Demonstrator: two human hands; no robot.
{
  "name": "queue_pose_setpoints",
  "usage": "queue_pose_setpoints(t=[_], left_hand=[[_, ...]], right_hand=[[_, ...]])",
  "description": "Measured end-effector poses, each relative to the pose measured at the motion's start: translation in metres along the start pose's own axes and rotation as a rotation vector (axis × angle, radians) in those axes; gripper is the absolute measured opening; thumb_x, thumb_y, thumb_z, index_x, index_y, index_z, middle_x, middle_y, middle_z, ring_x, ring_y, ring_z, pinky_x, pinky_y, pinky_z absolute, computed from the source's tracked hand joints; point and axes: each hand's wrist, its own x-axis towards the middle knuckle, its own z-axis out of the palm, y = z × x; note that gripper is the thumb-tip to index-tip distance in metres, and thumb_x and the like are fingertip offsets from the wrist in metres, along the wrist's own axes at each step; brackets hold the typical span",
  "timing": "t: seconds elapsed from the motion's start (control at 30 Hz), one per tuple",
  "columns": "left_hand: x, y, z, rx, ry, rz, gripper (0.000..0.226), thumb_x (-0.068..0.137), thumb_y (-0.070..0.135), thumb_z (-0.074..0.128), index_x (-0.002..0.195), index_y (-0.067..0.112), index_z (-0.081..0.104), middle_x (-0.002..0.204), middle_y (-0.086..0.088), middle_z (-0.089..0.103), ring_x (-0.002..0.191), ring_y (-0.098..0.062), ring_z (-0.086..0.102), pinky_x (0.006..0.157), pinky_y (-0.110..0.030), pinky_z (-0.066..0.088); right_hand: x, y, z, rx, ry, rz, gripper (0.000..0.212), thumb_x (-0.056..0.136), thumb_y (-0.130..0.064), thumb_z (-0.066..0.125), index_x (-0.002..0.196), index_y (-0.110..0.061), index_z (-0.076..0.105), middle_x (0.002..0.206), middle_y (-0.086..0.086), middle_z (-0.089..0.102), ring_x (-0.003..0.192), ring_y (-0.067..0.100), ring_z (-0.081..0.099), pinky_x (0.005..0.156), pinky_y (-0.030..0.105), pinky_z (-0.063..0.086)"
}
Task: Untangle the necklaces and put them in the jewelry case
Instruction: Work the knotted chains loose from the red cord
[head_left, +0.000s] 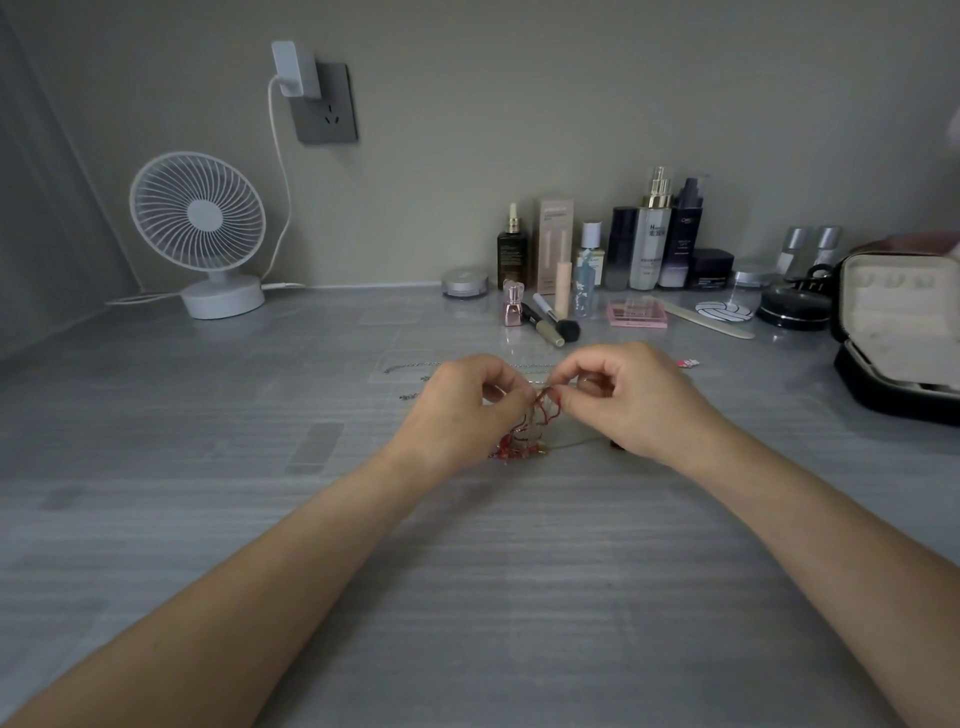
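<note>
Red beaded necklace (527, 431) being untangled above the bench (208, 467).
Left hand (457, 410) and right hand (631, 395) each pinch its strands; next, likely teasing loops apart gently.

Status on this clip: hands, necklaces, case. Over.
Left hand and right hand both pinch the red necklace tangle. Silver chain lies flat beyond them. Jewelry case open, far right; way to it looks clear.

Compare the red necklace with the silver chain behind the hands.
The red necklace is pinched between the left hand and right hand; the silver chain lies flat on the table. The red necklace is bunched in loops; the silver chain is stretched out. Both are outside the jewelry case.
</note>
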Motion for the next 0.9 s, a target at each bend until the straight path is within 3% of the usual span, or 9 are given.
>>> queue_pose_setpoints(t=[0.13,0.23,0.37,0.5,0.6,0.73,0.9], left_hand=[[-0.0003,-0.0001,-0.0002,-0.018,0.019,0.007,0.025,0.083,0.014,0.062,0.064,0.029,0.057,0.068,0.015,0.059,0.062,0.010,0.053,0.056,-0.004,0.040],[-0.0010,0.0006,-0.0001,-0.036,0.014,0.024,0.023,0.083,0.013,0.061,0.066,0.029,0.058,0.069,0.014,0.059,0.064,0.006,0.054,0.058,-0.005,0.042],[-0.0025,0.0018,0.0008,-0.040,-0.007,0.033,0.023,0.084,0.014,0.062,0.067,0.029,0.058,0.069,0.014,0.059,0.068,0.001,0.054,0.062,-0.009,0.043],[-0.0013,0.0022,0.0000,-0.045,0.017,0.020,0.025,0.084,0.013,0.062,0.065,0.029,0.058,0.068,0.015,0.059,0.064,0.006,0.054,0.060,-0.005,0.042],[-0.0007,0.0016,-0.0005,-0.038,0.015,0.028,0.024,0.083,0.014,0.063,0.066,0.030,0.059,0.070,0.013,0.061,0.070,0.000,0.056,0.069,-0.015,0.046],[-0.0006,0.0020,-0.0018,-0.045,0.015,0.031,0.026,0.082,0.013,0.065,0.064,0.030,0.060,0.067,0.014,0.061,0.066,-0.001,0.055,0.068,-0.016,0.045],[-0.0002,0.0013,-0.0017,-0.061,0.047,-0.036,0.025,0.085,0.015,0.063,0.065,0.030,0.057,0.070,0.010,0.063,0.070,-0.007,0.059,0.064,-0.017,0.047]], right_hand=[[-0.0007,0.0013,-0.0006,-0.092,-0.028,0.025,0.014,0.081,-0.019,0.065,0.077,-0.033,0.065,0.070,-0.011,0.058,0.056,-0.012,0.049,0.051,0.005,0.036],[-0.0015,-0.0021,-0.0011,-0.057,-0.036,0.006,0.009,0.084,-0.020,0.062,0.086,-0.026,0.068,0.081,-0.012,0.060,0.057,-0.018,0.049,0.053,0.002,0.035],[-0.0013,-0.0056,0.0014,-0.044,-0.043,-0.037,0.004,0.083,-0.025,0.066,0.080,-0.025,0.068,0.079,-0.013,0.061,0.059,-0.016,0.050,0.054,0.003,0.035],[-0.0015,-0.0034,0.0041,-0.058,-0.073,0.000,0.004,0.081,-0.028,0.067,0.079,-0.025,0.069,0.074,-0.013,0.060,0.056,-0.011,0.049,0.052,0.005,0.036],[-0.0020,-0.0039,0.0057,-0.043,-0.106,0.017,0.009,0.078,-0.034,0.068,0.081,-0.026,0.070,0.073,-0.012,0.062,0.052,-0.005,0.049,0.049,0.009,0.035],[-0.0022,-0.0061,0.0061,-0.004,-0.100,0.028,0.005,0.078,-0.027,0.070,0.076,-0.022,0.070,0.064,-0.012,0.058,0.048,-0.007,0.048,0.047,0.008,0.035],[-0.0010,-0.0050,0.0049,-0.020,-0.078,0.042,0.012,0.076,-0.025,0.070,0.068,-0.031,0.063,0.062,-0.013,0.056,0.049,-0.005,0.048,0.046,0.009,0.035]])
